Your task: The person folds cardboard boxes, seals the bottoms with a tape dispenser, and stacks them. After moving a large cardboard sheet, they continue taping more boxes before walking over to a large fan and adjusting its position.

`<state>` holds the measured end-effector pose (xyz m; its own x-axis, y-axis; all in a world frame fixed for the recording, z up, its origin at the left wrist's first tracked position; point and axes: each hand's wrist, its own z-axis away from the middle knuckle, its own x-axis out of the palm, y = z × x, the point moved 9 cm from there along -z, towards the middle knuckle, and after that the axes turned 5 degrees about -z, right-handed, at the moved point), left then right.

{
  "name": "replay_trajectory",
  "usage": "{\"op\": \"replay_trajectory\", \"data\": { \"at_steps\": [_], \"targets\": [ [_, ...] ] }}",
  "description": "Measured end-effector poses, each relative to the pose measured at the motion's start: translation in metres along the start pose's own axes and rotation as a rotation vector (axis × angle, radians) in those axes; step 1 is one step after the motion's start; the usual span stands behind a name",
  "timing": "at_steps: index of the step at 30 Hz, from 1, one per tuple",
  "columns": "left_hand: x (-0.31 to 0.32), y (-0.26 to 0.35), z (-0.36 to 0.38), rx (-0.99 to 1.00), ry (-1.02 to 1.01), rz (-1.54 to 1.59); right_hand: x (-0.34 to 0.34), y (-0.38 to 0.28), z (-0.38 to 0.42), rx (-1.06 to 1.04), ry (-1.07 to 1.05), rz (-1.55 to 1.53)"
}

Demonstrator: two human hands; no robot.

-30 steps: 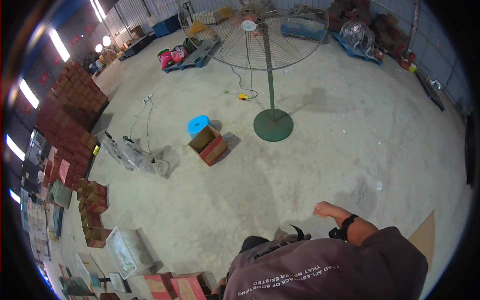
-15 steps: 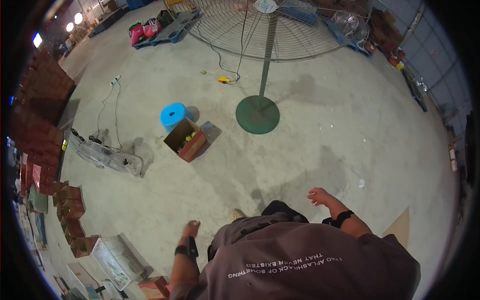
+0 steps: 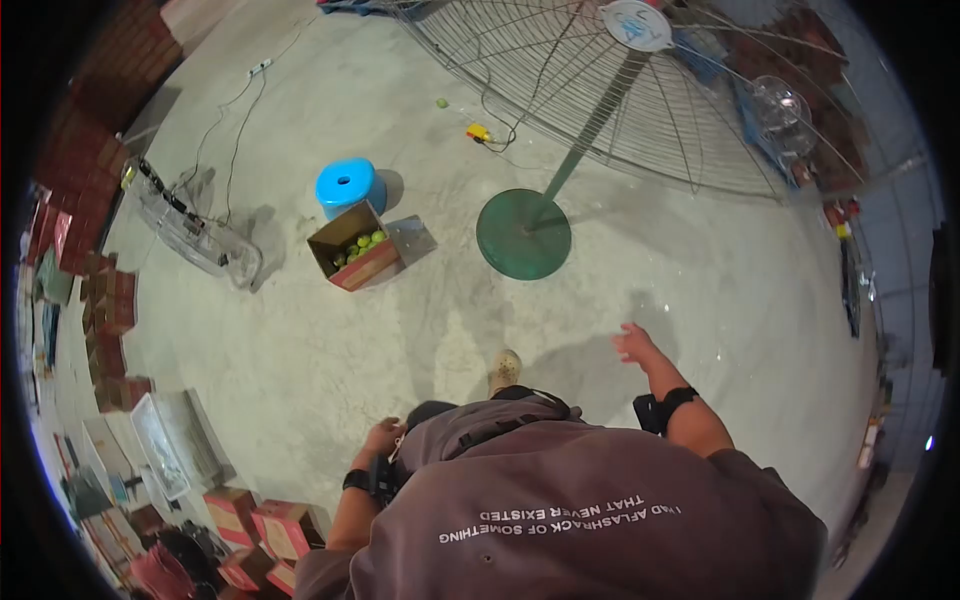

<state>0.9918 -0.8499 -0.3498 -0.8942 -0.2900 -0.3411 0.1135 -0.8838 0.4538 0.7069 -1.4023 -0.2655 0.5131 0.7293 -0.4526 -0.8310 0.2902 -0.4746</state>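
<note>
My right hand [image 3: 632, 345] hangs over the floor on the right, empty, with its fingers apart. My left hand [image 3: 383, 437] is low beside the dark shirt [image 3: 580, 500], its fingers loosely bent and nothing visible in them. Ahead, an open cardboard box [image 3: 368, 267] holds several green round fruits [image 3: 362, 244]. Touching or nearly touching its far side is a blue stool [image 3: 346, 184]. Neither hand touches the box or the stool.
A large fan stands on a green round base [image 3: 524, 234]. A yellow item [image 3: 478, 132] lies by a cable. Another fan [image 3: 200, 235] lies at the left. Cartons [image 3: 108, 300], a white bin [image 3: 175, 445] and red boxes [image 3: 285, 528] line the lower left. A person [image 3: 170, 570] shows there.
The view has shifted, and the standing fan now looms larger at the upper right. My right hand appears higher, my left hand closer to the shirt. One shoe has come forward.
</note>
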Motion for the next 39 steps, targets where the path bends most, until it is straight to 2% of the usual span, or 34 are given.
{"op": "replay_trajectory", "data": {
  "at_steps": [1, 3, 4, 6, 9, 13, 17, 21, 23, 25, 26, 29, 34, 35, 39],
  "targets": [
    [0.029, -0.009, -0.019, 0.108, -0.102, -0.01, -0.006, -0.027, -0.017, -0.031, -0.001, 0.05],
    [0.034, 0.026, 0.0, 0.111, 0.017, 0.03, -0.015, -0.074, -0.052, -0.15, -0.001, 0.053],
    [0.032, 0.041, 0.011, 0.092, 0.012, 0.058, -0.017, -0.098, -0.065, -0.146, 0.014, 0.074],
    [0.027, 0.048, 0.021, -0.102, 0.014, 0.175, -0.012, -0.146, -0.081, -0.141, 0.019, 0.122],
    [0.033, 0.028, 0.004, -0.13, 0.024, 0.237, 0.0, -0.205, -0.097, -0.172, 0.055, 0.09],
    [0.024, 0.055, -0.019, -0.098, -0.028, 0.095, 0.021, -0.256, -0.118, -0.205, 0.07, 0.004],
    [0.023, 0.076, -0.041, -0.056, -0.061, 0.01, 0.038, -0.282, -0.138, -0.211, 0.055, -0.025],
    [0.039, 0.117, -0.044, -0.109, -0.18, 0.139, 0.044, -0.304, -0.171, -0.194, 0.089, 0.041],
    [0.076, 0.116, -0.054, -0.113, -0.205, 0.155, 0.044, -0.314, -0.185, -0.208, 0.124, 0.04],
    [0.12, 0.112, -0.07, -0.019, -0.076, 0.126, 0.051, -0.319, -0.199, -0.196, 0.096, 0.054],
    [0.145, 0.112, -0.073, -0.051, -0.128, 0.141, 0.048, -0.319, -0.206, -0.192, 0.112, 0.046],
    [0.166, 0.139, -0.053, -0.165, -0.146, 0.072, 0.04, -0.322, -0.228, -0.196, 0.151, 0.021],
    [0.203, 0.138, -0.052, -0.191, -0.123, 0.133, 0.029, -0.323, -0.256, -0.202, 0.222, -0.022],
    [0.221, 0.13, -0.052, -0.242, -0.235, 0.111, 0.031, -0.324, -0.263, -0.21, 0.215, -0.034],
    [0.232, 0.119, -0.051, -0.289, -0.263, 0.169, 0.028, -0.325, -0.287, -0.237, 0.239, -0.102]
  ]
}}
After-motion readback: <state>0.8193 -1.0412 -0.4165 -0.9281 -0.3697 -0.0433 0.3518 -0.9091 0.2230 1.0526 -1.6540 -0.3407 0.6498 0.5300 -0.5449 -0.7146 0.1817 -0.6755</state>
